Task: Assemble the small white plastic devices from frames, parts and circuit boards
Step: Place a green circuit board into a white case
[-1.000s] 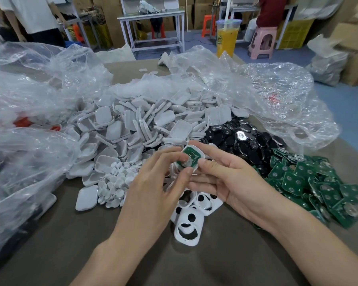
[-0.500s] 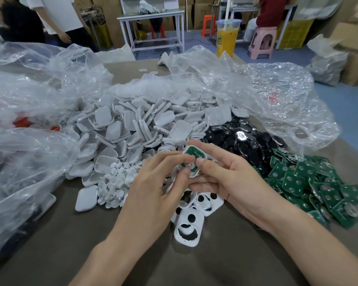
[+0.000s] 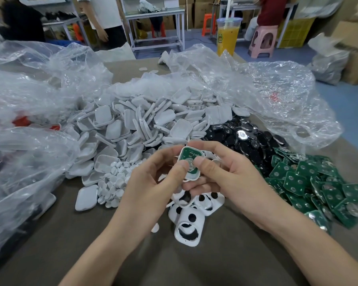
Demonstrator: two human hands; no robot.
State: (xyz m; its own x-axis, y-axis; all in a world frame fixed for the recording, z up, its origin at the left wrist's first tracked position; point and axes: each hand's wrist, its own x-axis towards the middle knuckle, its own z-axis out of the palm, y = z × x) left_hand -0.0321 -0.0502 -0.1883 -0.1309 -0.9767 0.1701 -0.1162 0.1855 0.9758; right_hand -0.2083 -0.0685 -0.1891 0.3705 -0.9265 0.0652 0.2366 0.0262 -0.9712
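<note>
A small white frame with a green circuit board [image 3: 190, 159] seated in it is held up over the table between both hands. My left hand [image 3: 153, 186] pinches its left side, thumb on the board's round metal pad. My right hand [image 3: 225, 178] grips its right side, thumb beside the left thumb. Below the hands lie several white frames with round holes [image 3: 189, 226]. A heap of white shells [image 3: 132, 129] fills the middle, small white round buttons [image 3: 114, 182] lie left of my hands, black round parts [image 3: 248, 141] and green circuit boards [image 3: 310, 186] lie to the right.
Crumpled clear plastic bags [image 3: 25, 112] crowd the left side, and another clear bag [image 3: 277, 96] lies at the back right. A cup of orange drink [image 3: 227, 36] stands at the table's far edge. People, metal tables and a pink stool [image 3: 262, 40] are beyond the brown tabletop [image 3: 194, 265].
The frame with the board has turned in my fingers so more of the green face shows. Both thumbs have shifted onto the board's lower part. A person in the background moved right.
</note>
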